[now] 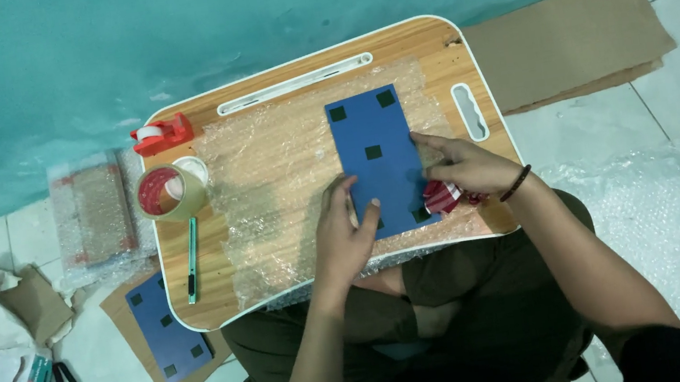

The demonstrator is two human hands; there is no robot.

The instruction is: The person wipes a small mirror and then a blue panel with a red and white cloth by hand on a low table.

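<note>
A blue rectangular panel (pixel 372 138) with small dark squares lies on a sheet of bubble wrap (pixel 268 183) spread over a wooden lap table (pixel 425 41). My left hand (pixel 345 239) rests flat on the panel's near left corner, fingers apart. My right hand (pixel 465 169) touches the panel's right edge and holds a small red and white crumpled wrapper (pixel 444 197).
A large roll of tape (pixel 170 191), a red tape dispenser (pixel 161 134) and a green utility knife (pixel 191 261) sit on the table's left side. A second blue panel (pixel 166 329) on cardboard lies on the floor at left. Cardboard (pixel 571 39) lies at right, more bubble wrap (pixel 671 215) beside my leg.
</note>
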